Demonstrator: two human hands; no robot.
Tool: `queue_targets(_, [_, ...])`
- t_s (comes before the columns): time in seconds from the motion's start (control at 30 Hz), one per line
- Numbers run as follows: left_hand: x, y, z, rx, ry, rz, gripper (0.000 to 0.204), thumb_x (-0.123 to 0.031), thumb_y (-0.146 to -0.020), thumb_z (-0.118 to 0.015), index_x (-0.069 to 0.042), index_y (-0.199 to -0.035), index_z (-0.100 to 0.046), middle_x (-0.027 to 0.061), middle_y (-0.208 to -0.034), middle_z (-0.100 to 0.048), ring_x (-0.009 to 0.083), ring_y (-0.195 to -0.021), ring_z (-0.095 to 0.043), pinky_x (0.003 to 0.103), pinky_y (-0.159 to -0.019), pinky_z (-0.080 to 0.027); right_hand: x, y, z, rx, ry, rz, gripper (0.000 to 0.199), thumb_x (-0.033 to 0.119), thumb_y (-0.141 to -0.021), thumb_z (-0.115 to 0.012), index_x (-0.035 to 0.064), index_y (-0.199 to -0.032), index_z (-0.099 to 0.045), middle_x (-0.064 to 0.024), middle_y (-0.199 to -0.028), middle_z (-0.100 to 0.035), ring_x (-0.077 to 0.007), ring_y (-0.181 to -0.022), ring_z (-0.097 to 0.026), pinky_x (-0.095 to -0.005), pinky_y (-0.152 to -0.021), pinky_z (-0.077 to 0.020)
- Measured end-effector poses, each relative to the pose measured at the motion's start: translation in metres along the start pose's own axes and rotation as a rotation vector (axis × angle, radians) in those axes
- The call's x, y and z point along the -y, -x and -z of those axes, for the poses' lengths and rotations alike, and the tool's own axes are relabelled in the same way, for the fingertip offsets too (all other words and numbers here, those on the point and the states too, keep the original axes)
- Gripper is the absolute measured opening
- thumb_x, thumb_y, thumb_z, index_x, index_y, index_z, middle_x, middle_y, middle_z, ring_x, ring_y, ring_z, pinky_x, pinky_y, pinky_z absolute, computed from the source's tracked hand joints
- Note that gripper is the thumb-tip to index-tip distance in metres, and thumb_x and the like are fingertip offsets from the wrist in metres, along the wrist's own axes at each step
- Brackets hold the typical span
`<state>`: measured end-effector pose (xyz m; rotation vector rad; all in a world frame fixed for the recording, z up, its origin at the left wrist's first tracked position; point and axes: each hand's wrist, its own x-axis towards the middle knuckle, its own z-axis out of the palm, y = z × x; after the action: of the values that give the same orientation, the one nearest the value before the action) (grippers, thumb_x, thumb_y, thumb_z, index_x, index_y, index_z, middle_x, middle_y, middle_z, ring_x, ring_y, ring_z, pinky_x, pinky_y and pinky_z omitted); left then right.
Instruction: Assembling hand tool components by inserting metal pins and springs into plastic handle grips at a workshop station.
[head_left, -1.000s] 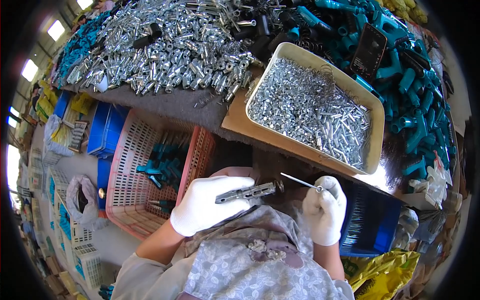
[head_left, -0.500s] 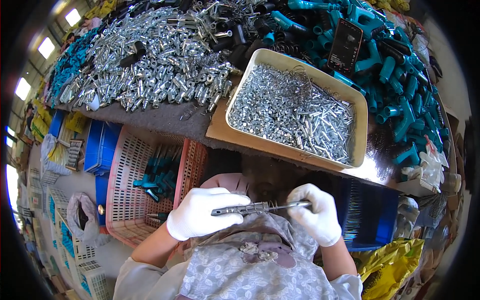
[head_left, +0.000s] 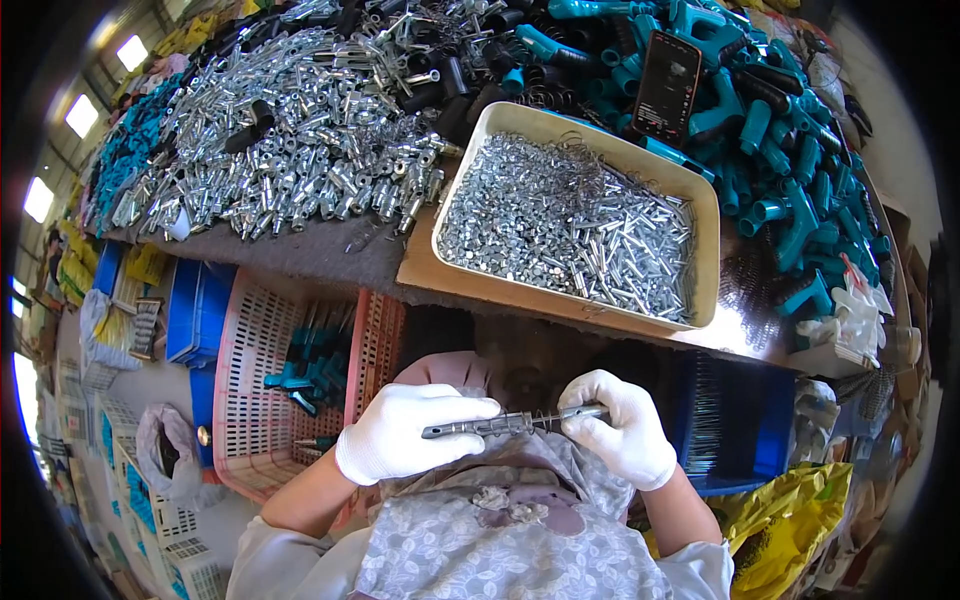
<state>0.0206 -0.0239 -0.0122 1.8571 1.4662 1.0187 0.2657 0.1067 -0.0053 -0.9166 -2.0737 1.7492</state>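
In front of my apron, a grey metal rod assembly (head_left: 495,425) lies nearly level between my two white-gloved hands. My left hand (head_left: 395,432) is closed round its left part, thumb above and fingers below. A small coil spring (head_left: 541,421) sits round the thinner shaft near the middle. At the right end, my right hand (head_left: 628,432) pinches a short grey metal piece (head_left: 583,411) in line with the shaft. Its fingers hide part of that end.
Beyond my hands, a cream tray (head_left: 560,291) holds small metal pins and nuts. Metal sleeves (head_left: 330,165) are heaped left of it, teal handles (head_left: 800,210) and a phone (head_left: 667,85) to the right. A pink basket (head_left: 240,400) and a blue bin (head_left: 755,430) stand below the table edge.
My right hand has moved left towards my left hand, and less bare shaft shows between them. My left hand keeps its hold. The whole view has shifted slightly.
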Motion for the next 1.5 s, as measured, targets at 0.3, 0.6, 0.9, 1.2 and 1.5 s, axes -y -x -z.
queue_targets(0.3, [0.007, 0.001, -0.011, 0.072, 0.157, 0.040, 0.034, -0.011, -0.080, -0.081, -0.002, -0.111, -0.073, 0.0127, -0.090, -0.072, 0.0204, -0.070, -0.069, 0.030, -0.064, -0.053, -0.019, 0.001, -0.018, 0.016, 0.070, 0.239, 0.029, 0.023, -0.090, -0.070, 0.0006, -0.103, -0.057, -0.0115, -0.092, -0.062, -0.0227, -0.081, -0.062, -0.0312, -0.077, -0.0508])
queue_targets(0.6, [0.002, -0.001, -0.016, 0.025, 0.086, 0.102, 0.033, -0.010, -0.079, -0.081, 0.000, -0.109, -0.072, 0.0150, -0.097, -0.073, 0.0258, -0.084, -0.072, 0.032, -0.075, -0.056, -0.025, 0.004, -0.025, -0.083, 0.145, 0.374, 0.019, 0.005, -0.087, -0.066, 0.0014, -0.103, -0.055, -0.0161, -0.092, -0.062, -0.0347, -0.079, -0.063, -0.0374, -0.074, -0.0518])
queue_targets(0.9, [0.003, -0.002, -0.015, -0.011, 0.075, -0.086, 0.034, -0.010, -0.075, -0.083, -0.001, -0.106, -0.072, 0.0122, -0.087, -0.070, 0.0228, -0.069, -0.069, 0.031, -0.061, -0.053, -0.018, 0.002, -0.015, -0.034, 0.196, 0.548, 0.023, 0.003, -0.080, -0.070, 0.0025, -0.100, -0.058, -0.0155, -0.087, -0.062, -0.0365, -0.074, -0.061, -0.0398, -0.069, -0.0512])
queue_targets(1.2, [-0.011, -0.009, -0.002, -0.110, -0.129, -0.226, 0.034, -0.013, -0.073, -0.084, -0.005, -0.104, -0.073, 0.0096, -0.086, -0.070, 0.0238, -0.066, -0.068, 0.031, -0.058, -0.054, -0.002, 0.005, -0.006, -0.132, 0.320, 0.508, 0.025, 0.013, -0.081, -0.075, 0.0001, -0.100, -0.064, -0.0147, -0.086, -0.065, -0.0323, -0.076, -0.065, -0.0351, -0.069, -0.0529])
queue_targets(1.5, [-0.014, -0.010, -0.006, -0.141, -0.171, -0.192, 0.034, -0.012, -0.070, -0.084, -0.004, -0.101, -0.073, 0.0107, -0.085, -0.070, 0.0248, -0.067, -0.068, 0.032, -0.058, -0.054, -0.001, 0.008, -0.009, -0.192, 0.345, 0.536, 0.024, 0.010, -0.079, -0.076, 0.0022, -0.097, -0.063, -0.0148, -0.088, -0.067, -0.0331, -0.076, -0.067, -0.0351, -0.068, -0.0542])
